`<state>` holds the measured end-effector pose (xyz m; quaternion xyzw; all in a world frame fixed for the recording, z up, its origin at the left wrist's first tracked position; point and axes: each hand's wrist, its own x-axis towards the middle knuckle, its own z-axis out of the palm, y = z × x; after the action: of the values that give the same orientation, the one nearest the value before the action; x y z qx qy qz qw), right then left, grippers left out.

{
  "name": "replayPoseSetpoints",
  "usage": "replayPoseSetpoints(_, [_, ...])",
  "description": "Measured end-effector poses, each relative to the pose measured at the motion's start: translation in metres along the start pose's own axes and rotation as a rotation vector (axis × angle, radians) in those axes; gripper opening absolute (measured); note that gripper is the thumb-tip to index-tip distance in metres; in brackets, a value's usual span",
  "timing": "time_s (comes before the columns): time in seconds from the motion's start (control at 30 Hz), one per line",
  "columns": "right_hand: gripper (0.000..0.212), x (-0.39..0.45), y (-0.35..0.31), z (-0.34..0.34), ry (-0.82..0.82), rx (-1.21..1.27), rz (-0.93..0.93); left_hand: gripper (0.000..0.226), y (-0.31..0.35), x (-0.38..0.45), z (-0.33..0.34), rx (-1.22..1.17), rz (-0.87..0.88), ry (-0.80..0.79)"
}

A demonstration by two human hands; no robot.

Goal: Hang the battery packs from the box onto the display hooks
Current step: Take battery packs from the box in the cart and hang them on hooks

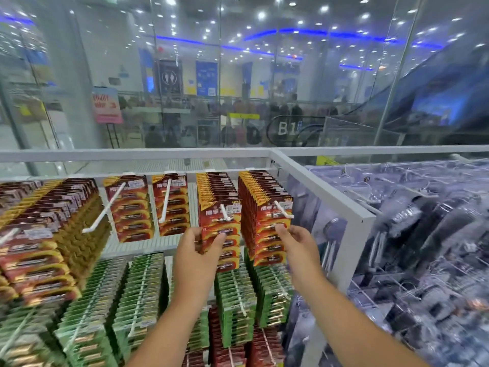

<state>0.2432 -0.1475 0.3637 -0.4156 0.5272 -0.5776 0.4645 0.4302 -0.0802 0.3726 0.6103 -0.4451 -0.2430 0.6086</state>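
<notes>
Red battery packs hang in full rows on white display hooks along the top of the rack. My left hand (pixel 197 247) pinches the front red pack (pixel 221 223) of the row on one hook (pixel 225 214), thumb on its face. My right hand (pixel 296 243) holds the front red pack (pixel 274 234) of the neighbouring row on the far right hook (pixel 284 210). Both rows are packed up to the hook tips. Two hooks (pixel 165 205) to the left carry only a few red packs. The box is not in view.
Green battery packs (pixel 137 292) fill the hooks below, with more red packs (pixel 39 247) at the left. A white frame post (pixel 341 197) borders the rack on the right, beside clear-bagged dark goods (pixel 423 247). A glass wall stands behind the rack.
</notes>
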Motion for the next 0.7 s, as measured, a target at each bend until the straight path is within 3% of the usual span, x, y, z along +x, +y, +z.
replayPoseSetpoints(0.23, [0.033, -0.016, 0.006, -0.008, 0.021, -0.175, -0.064, 0.032, -0.02, -0.002, -0.011, 0.094, 0.015, 0.075])
replayPoseSetpoints(0.7, [0.037, -0.104, 0.028, -0.074, -0.22, -0.143, -0.035, 0.032, -0.012, -0.106, -0.003, 0.092, -0.095, -0.144])
